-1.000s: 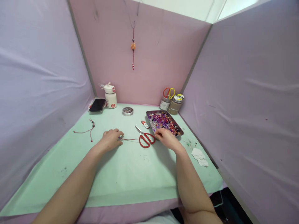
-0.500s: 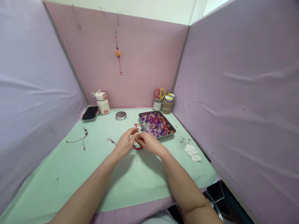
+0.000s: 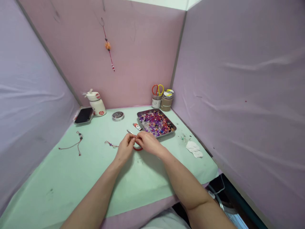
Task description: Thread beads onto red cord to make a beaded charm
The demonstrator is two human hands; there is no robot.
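My left hand and my right hand meet in front of the bead tray, fingertips pinched close together. A thin cord with small purple and clear beads lies to the left and runs up to my left hand, which is closed on it. What my right fingertips pinch is too small to make out. Red-handled scissors lie beneath the hands, blade tip showing beyond the left fingers. The metal tray holds many purple, red, clear and amber beads.
A red-and-white tube lies beside the tray. Behind stand a round tin, a white bottle, a phone and jars. Another beaded cord lies left; crumpled tissue lies right. An orange-beaded strand hangs behind.
The view has tilted down and shifted slightly. My left fingers have closed into a pinch against the right fingertips, and the scissors' blade tip now shows.
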